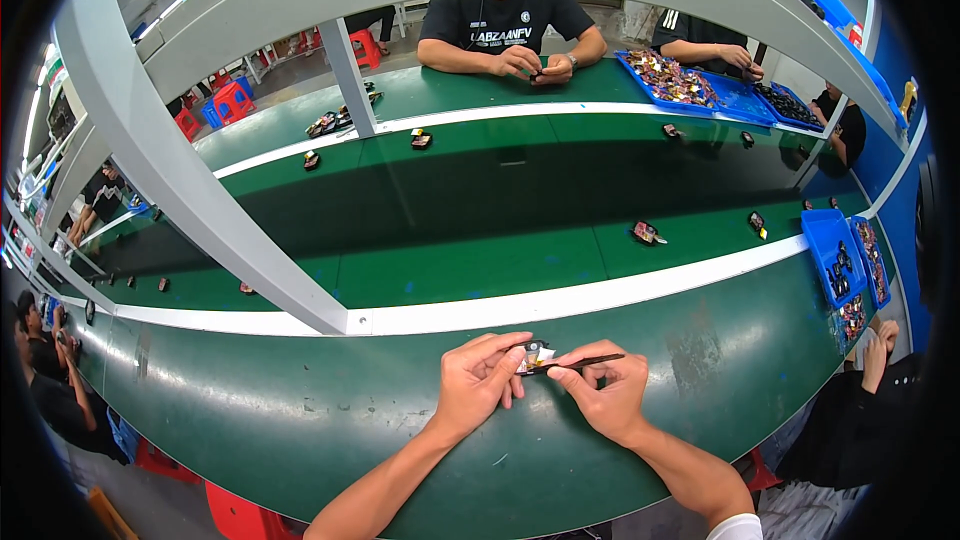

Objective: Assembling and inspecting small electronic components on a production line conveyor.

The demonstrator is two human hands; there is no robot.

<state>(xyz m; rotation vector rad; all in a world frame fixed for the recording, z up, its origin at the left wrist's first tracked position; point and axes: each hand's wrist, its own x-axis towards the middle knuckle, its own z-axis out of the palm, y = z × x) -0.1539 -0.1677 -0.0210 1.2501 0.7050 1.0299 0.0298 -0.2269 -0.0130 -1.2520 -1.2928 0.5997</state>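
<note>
My left hand (474, 383) grips a small black plastic housing (539, 348) between thumb and fingers, above the green worktop (300, 390). Inside the housing show pale and metallic parts and a bit of white and yellow. In my right hand (612, 398) is a slim dark tool, apparently tweezers (602, 359), held like a pen. Its tip points left at the housing's lower edge. Whether the tip touches the parts inside is too small to tell.
Beyond the worktop's white rail (560, 293) runs a green conveyor belt (470, 190) carrying several small black units (648, 233). A grey post (215, 190) rises at left. Blue trays (835, 255) of parts stand at right. People work opposite and on both sides.
</note>
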